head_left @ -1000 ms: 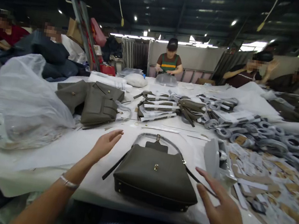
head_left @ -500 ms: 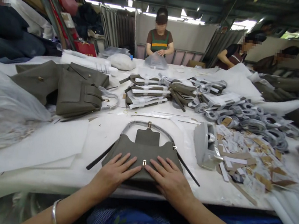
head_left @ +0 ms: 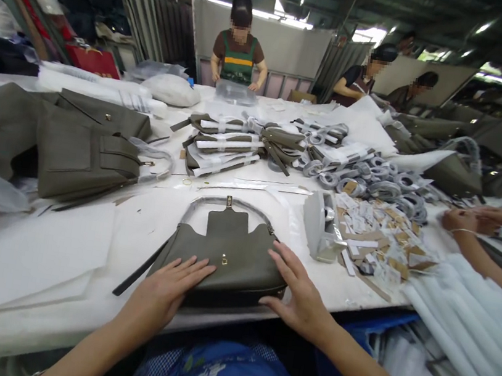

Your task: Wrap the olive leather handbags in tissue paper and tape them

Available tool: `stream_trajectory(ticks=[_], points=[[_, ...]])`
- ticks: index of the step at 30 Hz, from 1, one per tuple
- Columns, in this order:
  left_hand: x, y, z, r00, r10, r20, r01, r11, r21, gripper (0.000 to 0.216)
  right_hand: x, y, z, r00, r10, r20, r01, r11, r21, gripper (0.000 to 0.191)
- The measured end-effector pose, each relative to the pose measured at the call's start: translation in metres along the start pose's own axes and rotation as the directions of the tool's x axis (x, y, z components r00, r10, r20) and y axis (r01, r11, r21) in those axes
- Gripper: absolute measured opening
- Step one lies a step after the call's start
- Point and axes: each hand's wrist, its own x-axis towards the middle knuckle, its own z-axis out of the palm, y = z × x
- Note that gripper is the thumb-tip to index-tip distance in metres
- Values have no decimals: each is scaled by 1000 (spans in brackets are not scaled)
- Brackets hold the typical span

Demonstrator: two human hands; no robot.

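Note:
A dark olive handbag (head_left: 240, 267) lies on the white-covered table in front of me, its small gold clasp facing up. Its wrapped handle (head_left: 248, 205) arches away at the far side, and a dark strap (head_left: 139, 269) sticks out to the left. My left hand (head_left: 172, 286) rests with straight fingers on the bag's near left part. At the right end of the bag, my right hand (head_left: 299, 291) has thumb and fingers apart, the fingertips by its edge; whether they touch it I cannot tell.
More olive bags (head_left: 87, 156) lie at the left. Bundled straps (head_left: 234, 142) and wrapped rolls (head_left: 374, 177) cover the middle. A grey tape dispenser (head_left: 323, 226) stands beside scattered tags (head_left: 379, 237). A co-worker's hands (head_left: 470, 222) are at the right; another person (head_left: 237, 49) stands opposite.
My right hand has moved off the bag's middle to its right end. My left hand stays on the bag. The view has turned right, and the person opposite has parted their hands.

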Motion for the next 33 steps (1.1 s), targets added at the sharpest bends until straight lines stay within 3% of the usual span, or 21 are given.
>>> stream_trajectory(ticks=[3,6,11,15,20,25,27,29,31,33], points=[[11,10,-4,999,-28,22,27,998,48,66,-9,3,6,999,29,38,-30,999,36,84],[31,21,-7,999,-17,50,13,996,89,83,-6,0,4,998,25,49,-25,1000,-1,82],[48,28,-3,996,9,84,-21,990,138,84,10,-9,-11,985,-74,158,92,990,-111,79],[38,22,16,998,8,70,-22,980,197,70,12,2,9,976,-137,169,162,976,-143,65],[17,9,37,995,84,57,-93,977,192,76,-3,26,48,960,-263,97,277,946,-167,52],[4,19,29,993,31,111,-43,994,99,66,-10,20,31,934,-264,240,286,956,-65,60],[3,26,28,995,-8,104,1,998,70,68,-1,13,18,936,-254,244,275,960,-54,53],[3,30,30,996,-45,79,42,998,41,69,20,3,12,944,-285,167,293,956,-26,36],[4,31,36,996,-75,37,75,997,6,66,52,-16,16,932,-354,80,350,935,56,24],[3,31,42,994,-110,-10,110,993,-38,58,91,-45,31,902,-430,49,416,893,173,25]])
